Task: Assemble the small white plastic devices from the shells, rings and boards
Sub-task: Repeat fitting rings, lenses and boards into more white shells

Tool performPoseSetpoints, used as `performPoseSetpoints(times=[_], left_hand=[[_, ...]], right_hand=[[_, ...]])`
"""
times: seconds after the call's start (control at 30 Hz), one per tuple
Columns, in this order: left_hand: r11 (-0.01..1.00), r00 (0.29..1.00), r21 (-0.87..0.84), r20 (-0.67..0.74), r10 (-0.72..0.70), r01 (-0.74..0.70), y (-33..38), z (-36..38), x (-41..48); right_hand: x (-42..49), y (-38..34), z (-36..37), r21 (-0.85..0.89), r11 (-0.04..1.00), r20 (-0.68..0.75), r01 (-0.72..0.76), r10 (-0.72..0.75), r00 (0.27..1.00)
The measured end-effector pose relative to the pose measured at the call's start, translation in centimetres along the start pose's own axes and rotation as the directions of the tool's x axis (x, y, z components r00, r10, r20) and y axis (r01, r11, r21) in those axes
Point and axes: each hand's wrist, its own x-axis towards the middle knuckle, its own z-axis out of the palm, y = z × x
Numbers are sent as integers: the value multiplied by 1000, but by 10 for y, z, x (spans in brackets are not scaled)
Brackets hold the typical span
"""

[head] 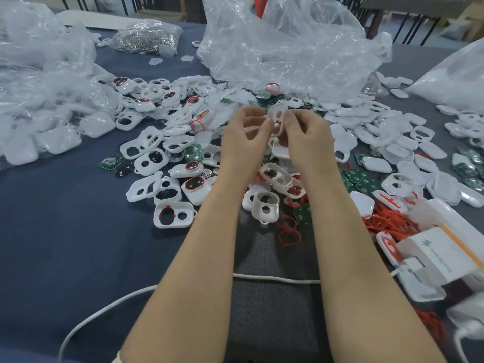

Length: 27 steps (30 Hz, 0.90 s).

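Both hands are raised over the middle of the table and hold one white plastic shell (pixel 278 114) between them. My left hand (pixel 246 138) pinches its left edge, and my right hand (pixel 306 140) grips its right side with curled fingers. A thin red ring (pixel 276 123) shows at the shell's lower opening, between the fingertips. Beneath the hands lie several more white shells (pixel 174 214), loose red rings (pixel 288 233) and green boards (pixel 112 161).
Crumpled clear plastic bags (pixel 288 40) stand behind the pile, with more bagged shells at the left (pixel 39 106). A bag of metal parts (pixel 149 35) lies at the back. A white box (pixel 440 255) sits at the right, and a white cable (pixel 275 279) crosses near the front.
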Motion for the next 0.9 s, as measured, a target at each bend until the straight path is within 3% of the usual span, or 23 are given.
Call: performPoseSetpoints(times=[0.13,0.2,0.37,0.5,0.6,0.7,0.8,0.9], left_hand=[[993,995,-68,22,-97,98,0,-1,1],[990,993,-75,0,-116,115,2,-2,1],[977,947,-129,-254,-197,169,3,-18,6],[945,885,-327,-432,-171,24,15,-49,8],[897,822,-433,-540,-179,-89,28,-77,12],[860,777,-483,-601,-187,-167,42,-100,14],[841,782,-506,-596,-180,-192,50,-116,14],[828,803,-533,-563,-193,-175,52,-122,12]], right_hand=[[0,-5,1,166,982,40,-95,90,995],[1,-6,6,120,989,14,-87,86,996],[-3,-9,19,-23,1000,7,-2,2,1000],[-11,-22,48,-93,987,181,129,-110,977],[-23,-35,85,-108,956,389,275,-214,896],[-34,-42,133,-182,873,595,452,-269,758],[-41,-40,166,-369,702,733,610,-184,655],[-45,-37,180,-379,721,767,581,-107,632]])
